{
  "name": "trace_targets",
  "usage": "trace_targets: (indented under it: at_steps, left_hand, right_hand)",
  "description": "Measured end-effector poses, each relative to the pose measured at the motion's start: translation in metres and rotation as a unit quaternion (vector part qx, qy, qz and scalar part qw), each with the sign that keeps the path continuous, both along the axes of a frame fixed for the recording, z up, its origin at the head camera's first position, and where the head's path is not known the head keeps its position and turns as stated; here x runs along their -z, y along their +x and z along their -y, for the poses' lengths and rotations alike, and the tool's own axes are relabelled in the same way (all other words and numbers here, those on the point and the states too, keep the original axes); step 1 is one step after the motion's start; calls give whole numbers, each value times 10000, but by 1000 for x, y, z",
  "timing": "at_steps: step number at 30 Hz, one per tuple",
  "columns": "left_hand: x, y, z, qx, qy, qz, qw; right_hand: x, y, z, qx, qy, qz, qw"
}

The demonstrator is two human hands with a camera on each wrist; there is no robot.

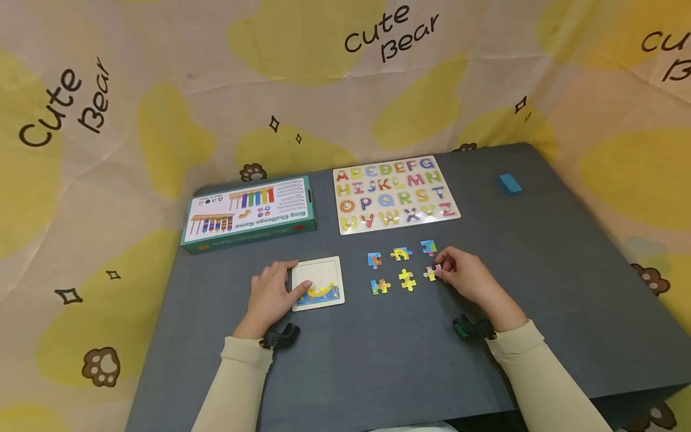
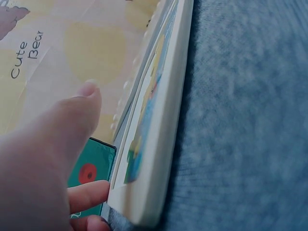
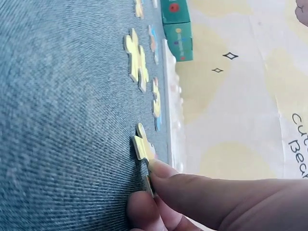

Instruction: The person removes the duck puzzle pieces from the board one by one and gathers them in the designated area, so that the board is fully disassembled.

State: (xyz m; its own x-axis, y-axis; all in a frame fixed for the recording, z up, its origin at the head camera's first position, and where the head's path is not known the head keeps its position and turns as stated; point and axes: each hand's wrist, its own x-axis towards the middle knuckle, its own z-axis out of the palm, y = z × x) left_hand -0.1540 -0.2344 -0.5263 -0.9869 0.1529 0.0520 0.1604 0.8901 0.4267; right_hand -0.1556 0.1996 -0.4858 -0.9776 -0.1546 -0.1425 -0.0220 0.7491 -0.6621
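A square wooden puzzle tray lies on the table, its lower part filled with a blue and yellow picture. My left hand is at the tray's left side, fingers along the edge and thumb stretched over the corner; the left wrist view shows the thumb raised over the tray's level. Between thumb and fingers, my right hand pinches a pale yellow and pink puzzle piece, low over the table. Several loose pieces lie to its left, among them a yellow piece and a rainbow piece.
Behind the tray lies a green and white Ring Challenge Game box. An alphabet board with coloured letters is at the back middle. A blue block sits at the back right. Patterned cloth hangs behind the grey table.
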Motion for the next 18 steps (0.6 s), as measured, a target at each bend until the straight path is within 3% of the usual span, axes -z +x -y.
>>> trace_targets:
  at_steps: [6,12,15,18]
  left_hand:
    - [0,4,3,-65,-33,15,10000]
    - [-3,6,0,-145,33,-108,9998]
    - [-2,4,-2,-179,-17,-272,9995]
    - [-1,2,-4,-198,-105,-382,9990]
  right_hand:
    - [0,0,5,-102,365,-149,9992]
    - [-13,10,38,-66,450,-891,9950]
    - [-22,15,74,-458,363,-1313,9896]
    - [-24,18,115,-1138,164,-1620,9801]
